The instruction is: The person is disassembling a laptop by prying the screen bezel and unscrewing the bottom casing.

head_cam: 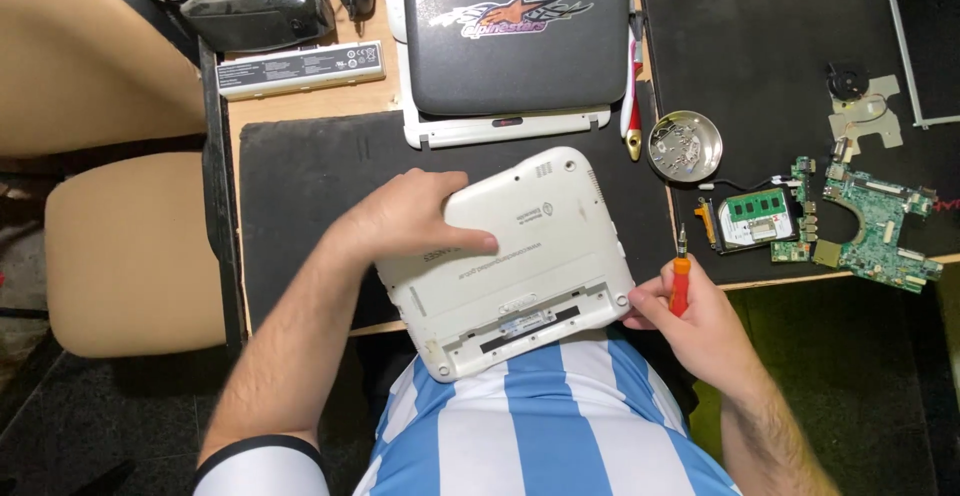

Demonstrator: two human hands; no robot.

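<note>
A small white laptop (pixel 540 276) lies upside down, its near edge over the table's front and against my striped shirt. My left hand (pixel 410 218) rests flat on its underside at the left, fingers pressing the case. My right hand (pixel 690 311) is at the laptop's near right corner, thumb touching the case, and it grips a small orange-handled screwdriver (pixel 680 278) with the tip pointing up. The empty battery slot (pixel 530 321) runs along the near edge.
A second laptop (pixel 515 36) with a black lid lies behind. A round metal dish of screws (pixel 685 146), a hard drive (pixel 757 218), a green circuit board (pixel 875 224) and a fan part (pixel 860 96) sit on the right mat. A grey battery (pixel 300 68) lies far left; chair (pixel 130 256) at left.
</note>
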